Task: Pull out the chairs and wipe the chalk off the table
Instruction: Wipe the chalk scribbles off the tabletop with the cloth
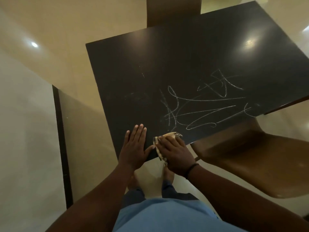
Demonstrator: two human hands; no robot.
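- Head view: dark surface [192,52] is sitting w/ white chalk scribbles [205,104] across its near-right part.
- Left hand [135,148] is lying flat on the near corner, fingers straight & together, thumb out.
- Right hand [173,154] is pressing a striped cloth [168,135] down just beside it, fingers mostly straight over the fabric, cloth edge poking out past fingertips, near the closest chalk lines.
- Brown chair [242,156] is standing pulled out at right, seat near surface edge.
- Second chair [172,12] is showing at far side.
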